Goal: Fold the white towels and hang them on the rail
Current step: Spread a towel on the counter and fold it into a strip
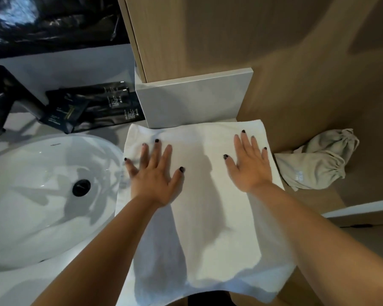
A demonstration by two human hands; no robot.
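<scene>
On the counter right of the sink [42,195], white towel [208,217] runs long axis near-far. My left hand [155,177] and right hand [250,164] press its far end, fingers spread flat. Next fold probably near-to-far.

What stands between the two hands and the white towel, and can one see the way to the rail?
Nothing does: the left hand and the right hand both lie flat, fingers spread, directly on the white towel. No rail shows in this view, so that path cannot be judged.

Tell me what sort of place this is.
Probably a hotel bathroom: a white sink with a dark tap, black toiletry sachets behind it, and a white towel on the counter.
</scene>
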